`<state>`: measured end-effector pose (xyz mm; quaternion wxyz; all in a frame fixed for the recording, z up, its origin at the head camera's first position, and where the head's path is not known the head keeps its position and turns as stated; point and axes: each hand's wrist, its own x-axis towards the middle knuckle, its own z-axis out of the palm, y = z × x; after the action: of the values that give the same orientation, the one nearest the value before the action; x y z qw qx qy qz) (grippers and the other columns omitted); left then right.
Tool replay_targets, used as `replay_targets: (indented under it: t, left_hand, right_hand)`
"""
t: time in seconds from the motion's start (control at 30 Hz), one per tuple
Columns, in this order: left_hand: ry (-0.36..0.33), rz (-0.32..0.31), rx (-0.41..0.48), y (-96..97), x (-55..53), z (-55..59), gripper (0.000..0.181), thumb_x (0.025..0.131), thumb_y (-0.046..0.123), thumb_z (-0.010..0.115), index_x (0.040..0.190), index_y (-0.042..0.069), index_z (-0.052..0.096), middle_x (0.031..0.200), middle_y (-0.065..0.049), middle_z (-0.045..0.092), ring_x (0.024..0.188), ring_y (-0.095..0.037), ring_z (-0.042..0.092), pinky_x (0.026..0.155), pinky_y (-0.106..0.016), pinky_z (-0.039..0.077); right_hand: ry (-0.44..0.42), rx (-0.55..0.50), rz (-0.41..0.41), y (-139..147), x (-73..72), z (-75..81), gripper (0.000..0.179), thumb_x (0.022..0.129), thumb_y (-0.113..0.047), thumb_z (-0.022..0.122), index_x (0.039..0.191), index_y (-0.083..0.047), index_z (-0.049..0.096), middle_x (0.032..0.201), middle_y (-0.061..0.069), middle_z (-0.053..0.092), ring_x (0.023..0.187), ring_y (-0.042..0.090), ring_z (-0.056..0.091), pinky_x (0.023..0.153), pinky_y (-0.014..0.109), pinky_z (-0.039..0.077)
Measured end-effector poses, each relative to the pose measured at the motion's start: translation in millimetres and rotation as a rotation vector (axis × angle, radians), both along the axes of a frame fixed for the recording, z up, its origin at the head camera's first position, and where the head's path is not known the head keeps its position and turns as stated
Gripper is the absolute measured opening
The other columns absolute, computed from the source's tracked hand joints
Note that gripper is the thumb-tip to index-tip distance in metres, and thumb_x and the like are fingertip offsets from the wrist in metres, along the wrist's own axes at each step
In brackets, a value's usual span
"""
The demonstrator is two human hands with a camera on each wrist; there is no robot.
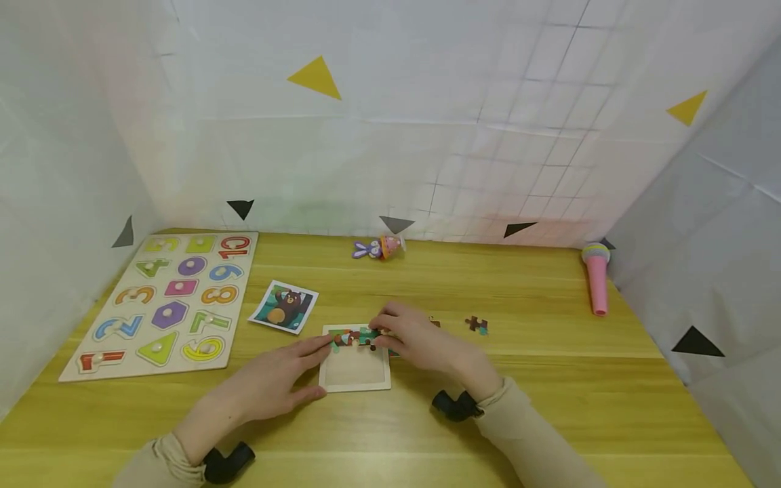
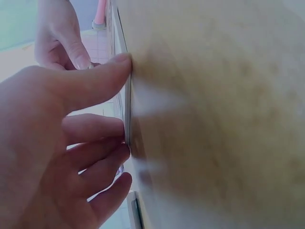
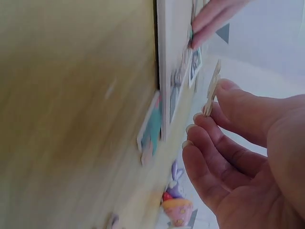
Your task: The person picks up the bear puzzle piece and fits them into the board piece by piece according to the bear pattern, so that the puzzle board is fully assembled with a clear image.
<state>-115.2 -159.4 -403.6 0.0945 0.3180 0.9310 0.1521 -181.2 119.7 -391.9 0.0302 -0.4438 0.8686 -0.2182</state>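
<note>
From the head view, the left hand (image 1: 268,386) lies at the left edge of a square puzzle tray (image 1: 356,374), its fingers extended and its grip relaxed. The right hand (image 1: 421,339) is over the tray's far right corner, next to the joined pieces (image 1: 352,337) lying along the far side. A picture card (image 1: 283,307) lies beyond the left hand, with a number board (image 1: 194,303) farther left. To the right of the right hand, a loose piece (image 1: 477,324) lies on the surface (image 1: 378,434).

From the left wrist, the thumb and fingers rest against the tray's edge, holding nothing between them; the right hand shows behind.

From the right wrist, the right grip pinches 1 puzzle piece (image 3: 213,88) between thumb and index finger, tilted near upright and clear of the tray. 1 green piece (image 3: 151,126) lies just beside the tray, and a rabbit toy (image 3: 177,202) sits farther off.
</note>
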Motion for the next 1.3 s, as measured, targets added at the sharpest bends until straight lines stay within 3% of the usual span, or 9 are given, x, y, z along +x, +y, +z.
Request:
replay_targets:
  t: [0.27,0.53,0.9,1.1,1.3]
  left_hand:
    - [-0.047,-0.001,0.032,-1.8,-2.7,-0.7,0.068,0.098,0.045,0.062,0.152,0.009,0.043,0.162,-0.005,0.034,0.140,-0.030,0.045,0.108,-0.051,0.044]
    - [-0.059,0.008,0.055,-1.2,-5.0,-2.4,0.069,0.096,0.044,0.065,0.153,0.012,0.043,0.159,-0.010,0.039,0.140,-0.030,0.045,0.109,-0.051,0.043]
    - [-0.047,-0.009,0.079,0.2,-7.3,-3.8,0.071,0.095,0.042,0.067,0.151,0.006,0.044,0.155,-0.016,0.042,0.136,-0.033,0.050,0.107,-0.050,0.045]
    - [-0.048,-0.020,0.076,-1.0,-7.4,-4.8,0.069,0.095,0.043,0.066,0.149,0.006,0.046,0.157,-0.014,0.039,0.134,-0.034,0.051,0.106,-0.051,0.046]
    - [-0.040,-0.032,0.057,-1.1,-7.6,-5.8,0.066,0.096,0.044,0.064,0.150,0.009,0.047,0.159,-0.014,0.036,0.130,-0.032,0.055,0.103,-0.050,0.048]
  right_hand:
    - [0.004,0.038,0.061,-22,5.6,-4.0,0.022,0.101,-0.015,0.061,0.119,-0.007,0.067,0.105,0.004,0.060,0.094,0.014,0.056,0.085,0.026,0.051]
    - [-0.014,0.099,0.042,-32,9.4,-3.5,0.026,0.101,-0.019,0.059,0.123,-0.009,0.067,0.109,0.003,0.059,0.096,0.012,0.054,0.087,0.024,0.050]
    - [0.003,0.124,0.024,-36,9.3,-10.1,0.026,0.102,-0.019,0.059,0.126,-0.012,0.065,0.113,0.001,0.059,0.104,0.014,0.053,0.095,0.029,0.049]
    - [-0.011,0.070,0.020,-38,7.8,-14.6,0.028,0.100,-0.021,0.062,0.127,-0.014,0.065,0.111,0.001,0.059,0.100,0.014,0.052,0.090,0.029,0.049]
    - [-0.021,-0.006,0.000,-39,5.6,-19.7,0.023,0.096,-0.023,0.069,0.113,-0.009,0.069,0.103,0.002,0.060,0.091,0.013,0.054,0.080,0.024,0.050]
